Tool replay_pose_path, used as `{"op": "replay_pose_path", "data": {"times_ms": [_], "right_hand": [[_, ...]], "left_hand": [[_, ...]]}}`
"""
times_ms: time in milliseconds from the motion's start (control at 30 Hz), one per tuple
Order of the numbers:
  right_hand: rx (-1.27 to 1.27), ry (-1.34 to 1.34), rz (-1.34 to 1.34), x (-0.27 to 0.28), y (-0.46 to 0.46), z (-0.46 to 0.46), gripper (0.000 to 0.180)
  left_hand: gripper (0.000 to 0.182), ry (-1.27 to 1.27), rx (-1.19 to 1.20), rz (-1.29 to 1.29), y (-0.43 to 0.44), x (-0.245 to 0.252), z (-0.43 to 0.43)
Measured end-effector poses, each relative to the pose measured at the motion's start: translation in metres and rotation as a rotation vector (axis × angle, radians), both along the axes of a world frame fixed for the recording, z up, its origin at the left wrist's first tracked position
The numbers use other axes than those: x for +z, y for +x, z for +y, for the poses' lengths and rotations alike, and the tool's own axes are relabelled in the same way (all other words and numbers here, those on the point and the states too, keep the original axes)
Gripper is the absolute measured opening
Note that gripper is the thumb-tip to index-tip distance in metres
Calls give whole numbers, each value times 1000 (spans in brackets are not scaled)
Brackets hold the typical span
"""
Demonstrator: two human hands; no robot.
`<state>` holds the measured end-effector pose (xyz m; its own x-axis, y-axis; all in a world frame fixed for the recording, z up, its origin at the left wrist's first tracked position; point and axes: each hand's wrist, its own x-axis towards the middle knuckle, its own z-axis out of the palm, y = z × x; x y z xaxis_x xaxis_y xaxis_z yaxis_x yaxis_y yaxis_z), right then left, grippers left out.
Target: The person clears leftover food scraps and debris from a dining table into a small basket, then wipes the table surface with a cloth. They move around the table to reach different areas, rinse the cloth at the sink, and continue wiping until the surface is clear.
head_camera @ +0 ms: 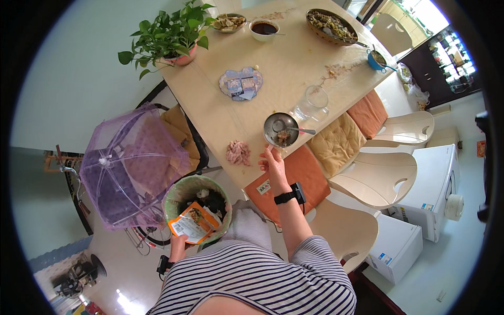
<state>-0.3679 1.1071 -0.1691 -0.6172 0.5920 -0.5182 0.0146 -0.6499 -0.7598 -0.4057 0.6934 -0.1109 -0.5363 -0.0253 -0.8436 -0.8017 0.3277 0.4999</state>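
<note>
My left hand grips the rim of a green trash bin held at my lap. An orange and white food packet lies across the bin's mouth by my thumb; whether I pinch it too is unclear. Dark rubbish fills the bin below. My right hand is at the table edge, fingers loosely bent and apart, fingertips at the near rim of a steel bowl. Inside the bowl are a metal spoon and food scraps. Left of that hand, a pinkish crumpled heap rests on the table.
Beyond the bowl stands a clear glass mug. Farther back are a dish of food, a bowl of dark liquid and a potted plant. A purple mesh food cover is at left; cushioned chairs line the right.
</note>
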Motion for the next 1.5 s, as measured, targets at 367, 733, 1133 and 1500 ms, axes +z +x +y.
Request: {"op": "replay_pose_path", "data": {"times_ms": [367, 733, 1133, 1500], "right_hand": [[-42, 59, 169, 15, -25, -21, 27], [415, -72, 378, 89, -62, -22, 33], [613, -101, 384, 95, -79, -14, 34], [483, 212, 85, 18, -116, -20, 34]], "left_hand": [[43, -6, 57, 5, -2, -5, 29], [45, 50, 141, -30, -11, 1, 47], [40, 68, 200, -4, -17, 2, 54], [39, 88, 243, 19, -17, -15, 38]]}}
